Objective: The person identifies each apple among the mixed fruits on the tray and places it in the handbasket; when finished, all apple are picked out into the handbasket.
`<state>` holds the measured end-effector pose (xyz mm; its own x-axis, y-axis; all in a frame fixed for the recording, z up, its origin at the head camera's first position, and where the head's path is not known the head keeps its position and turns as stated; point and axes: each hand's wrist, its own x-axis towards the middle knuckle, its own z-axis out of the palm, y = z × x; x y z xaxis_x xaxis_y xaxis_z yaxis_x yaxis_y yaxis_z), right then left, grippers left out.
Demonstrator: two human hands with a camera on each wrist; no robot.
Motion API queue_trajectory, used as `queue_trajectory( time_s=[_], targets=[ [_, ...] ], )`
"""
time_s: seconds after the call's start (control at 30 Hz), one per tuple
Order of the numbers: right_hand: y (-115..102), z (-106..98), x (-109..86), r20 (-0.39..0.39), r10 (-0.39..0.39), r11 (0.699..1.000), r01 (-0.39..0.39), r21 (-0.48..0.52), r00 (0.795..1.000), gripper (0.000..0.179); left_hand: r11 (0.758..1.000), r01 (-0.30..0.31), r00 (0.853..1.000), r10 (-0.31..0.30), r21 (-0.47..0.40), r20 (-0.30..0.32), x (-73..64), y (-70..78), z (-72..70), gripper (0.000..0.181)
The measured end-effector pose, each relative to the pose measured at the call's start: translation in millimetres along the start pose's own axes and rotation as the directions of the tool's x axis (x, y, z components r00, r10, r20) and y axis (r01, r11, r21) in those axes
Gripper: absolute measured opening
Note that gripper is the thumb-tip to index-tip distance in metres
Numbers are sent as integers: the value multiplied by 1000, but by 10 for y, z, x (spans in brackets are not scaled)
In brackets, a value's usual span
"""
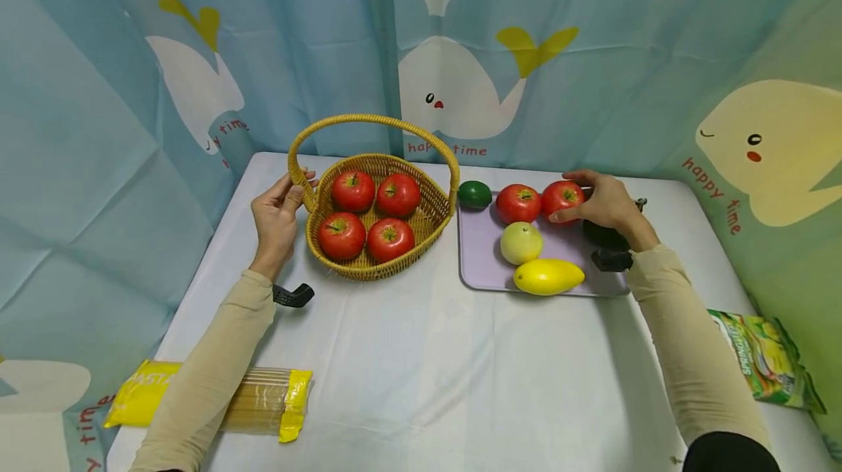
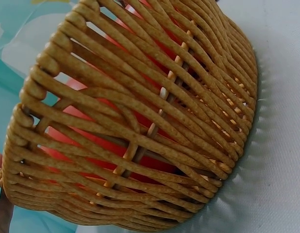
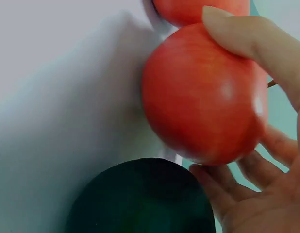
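Observation:
My left hand (image 1: 276, 216) pinches the foot of the handle of a wicker basket (image 1: 373, 270). Inside the basket are several red apples (image 1: 353, 190). Through the weave, red shows in the left wrist view, where the basket wall (image 2: 140, 131) fills most of the frame. On a lilac tray (image 1: 483, 267), my right hand (image 1: 608, 202) grips a red apple (image 3: 203, 97), thumb on one side and fingers on the other. A second red apple (image 1: 518, 204) sits right beside it. A dark green rounded fruit (image 3: 145, 199) lies under the right hand, partly hidden in the head view.
Also on the tray are a pale green round fruit (image 1: 522, 243), a yellow mango-like fruit (image 1: 549, 277) and, at its corner, a small green fruit (image 1: 474, 195). A pasta pack (image 1: 263, 399) lies front left, a green snack bag (image 1: 766, 359) front right. A curtain (image 1: 342, 33) hangs behind.

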<state>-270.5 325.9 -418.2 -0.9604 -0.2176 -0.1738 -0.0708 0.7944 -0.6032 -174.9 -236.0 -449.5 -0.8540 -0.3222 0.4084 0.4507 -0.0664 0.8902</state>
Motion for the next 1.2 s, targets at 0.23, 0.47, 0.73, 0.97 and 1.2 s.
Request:
queue_trajectory(
  time_s=[0.23,0.47,0.73,0.97,1.2],
  targets=[
    [-46,-32,-79,-129,-9,994,23,109,992,86,1000,-6,1000,6,-2,-3,4,2,12,32],
    [-141,-23,-153,-154,-40,971,74,226,987,76,1000,-12,1000,12,26,4,1,8,4,31],
    [-202,-5,-216,-218,-61,947,125,296,974,74,1000,-6,1000,6,13,-1,5,3,3,31],
    [-329,-17,-291,-229,-100,924,176,339,968,76,1000,-1,1000,2,8,-8,5,4,8,33],
    [-413,13,-369,-237,-142,910,221,350,961,77,1000,-4,1000,4,8,-7,1,9,16,33]
  ],
)
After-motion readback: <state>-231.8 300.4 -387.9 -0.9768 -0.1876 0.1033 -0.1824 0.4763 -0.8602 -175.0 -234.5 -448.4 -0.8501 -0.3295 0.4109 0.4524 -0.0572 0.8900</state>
